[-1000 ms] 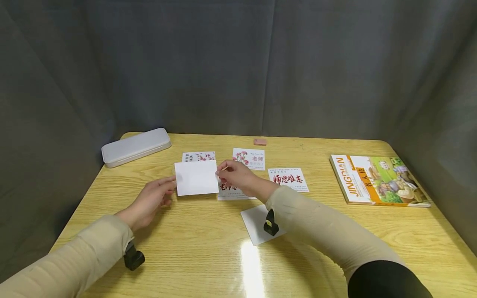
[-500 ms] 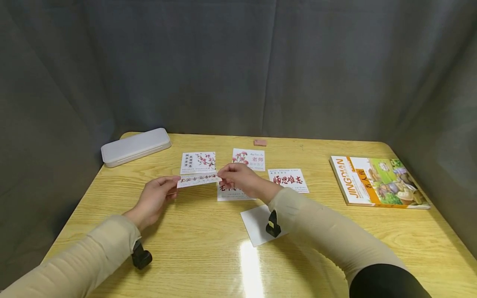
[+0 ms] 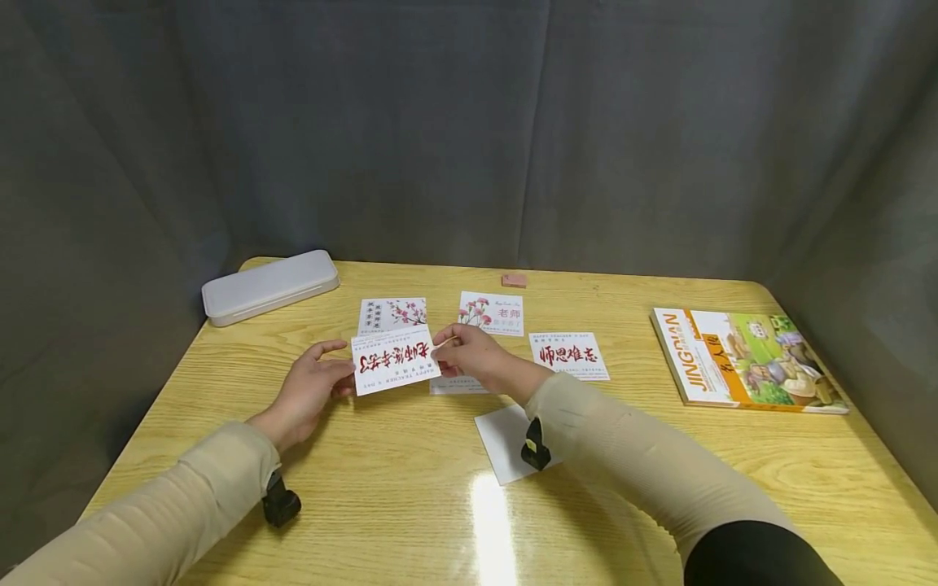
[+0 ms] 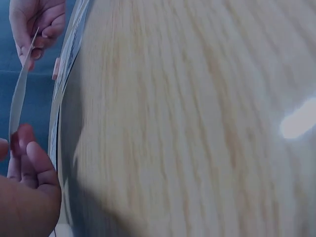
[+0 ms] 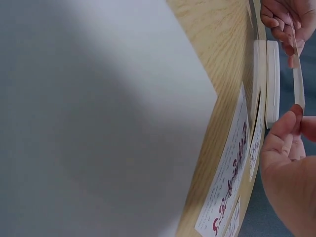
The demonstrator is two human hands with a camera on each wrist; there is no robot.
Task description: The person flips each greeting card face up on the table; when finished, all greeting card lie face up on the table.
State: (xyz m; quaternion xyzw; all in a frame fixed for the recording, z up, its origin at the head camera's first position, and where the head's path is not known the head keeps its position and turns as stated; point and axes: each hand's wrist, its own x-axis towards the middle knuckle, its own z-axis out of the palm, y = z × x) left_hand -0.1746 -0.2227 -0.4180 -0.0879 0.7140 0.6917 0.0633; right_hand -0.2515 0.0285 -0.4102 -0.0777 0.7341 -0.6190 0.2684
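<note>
A white greeting card (image 3: 394, 360) with red Chinese characters, upside down to me, is held above the table between both hands. My left hand (image 3: 309, 389) pinches its left edge, and my right hand (image 3: 475, 356) pinches the right edge. Both wrist views show this card (image 4: 19, 94) nearly edge-on, raised off the wood. Behind it lies a card with plum blossoms (image 3: 399, 312). Another red-lettered card (image 3: 458, 386) is partly covered by the held card and the right hand. Under the right wrist rests a blank white card (image 3: 501, 443).
A carnation card (image 3: 491, 312) and a red-lettered card (image 3: 569, 356) lie beyond the right hand. At back left stands a pale pencil case (image 3: 271, 286). A small pink block (image 3: 514, 281) sits at the rear edge; a picture book (image 3: 747, 358) lies at the right.
The held card has turned over: its blank back faced me, then it was nearly edge-on, and now its printed side shows upside down. Both hands stay at its edges.
</note>
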